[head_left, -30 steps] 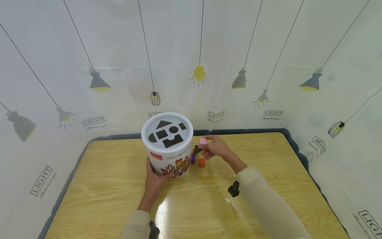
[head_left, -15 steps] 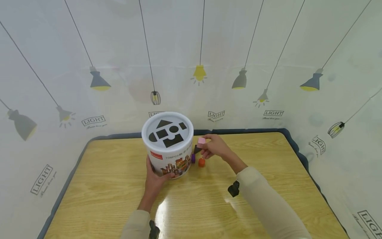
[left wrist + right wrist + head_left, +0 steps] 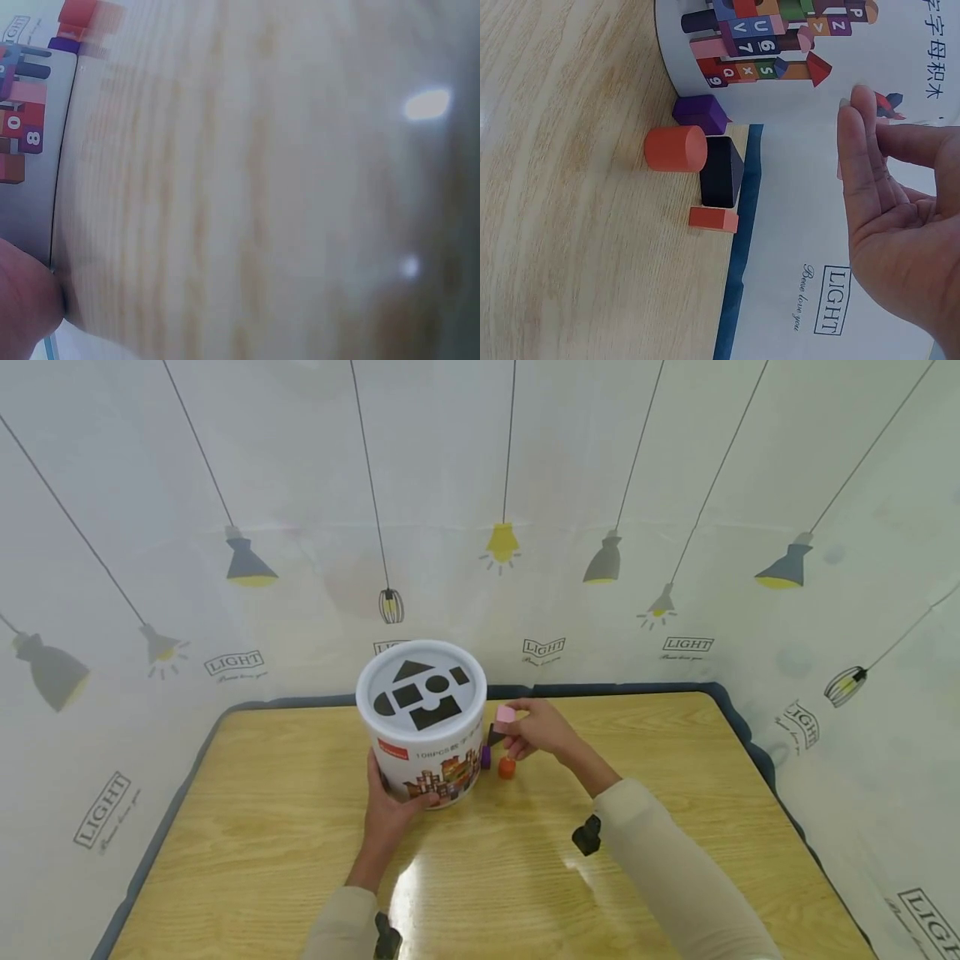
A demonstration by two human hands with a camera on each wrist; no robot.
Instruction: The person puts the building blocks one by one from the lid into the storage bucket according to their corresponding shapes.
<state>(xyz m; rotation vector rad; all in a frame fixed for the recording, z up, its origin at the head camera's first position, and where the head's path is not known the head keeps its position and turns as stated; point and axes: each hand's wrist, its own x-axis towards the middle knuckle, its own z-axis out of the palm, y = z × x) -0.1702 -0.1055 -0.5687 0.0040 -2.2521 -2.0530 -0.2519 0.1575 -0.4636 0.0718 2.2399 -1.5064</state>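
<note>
A white toy-block bucket [image 3: 393, 764] stands on the table, its lid cut with several shaped holes. My left hand [image 3: 388, 818] grips its lower front left side, the thumb lying across the printed front; in the left wrist view only part of that hand [image 3: 26, 304] shows. Right of the lid, my right hand [image 3: 546, 728] pinches a pink block [image 3: 506, 717] between thumb and fingers, above the table. In the right wrist view this block is mostly hidden behind the fingers. Below it sit an orange cylinder [image 3: 673, 148], a purple block [image 3: 700, 112] and a black triangular block [image 3: 720, 176].
A small orange block [image 3: 712, 219] lies beside the black one, near the table's back edge. The wooden table [image 3: 262, 827] meets a dark blue border [image 3: 630, 687] and a pale wall covering [image 3: 450, 468] printed with lamps.
The pink block has shifted slightly left toward the bucket in my right fingers. My left hand and the bucket stay as they were.
</note>
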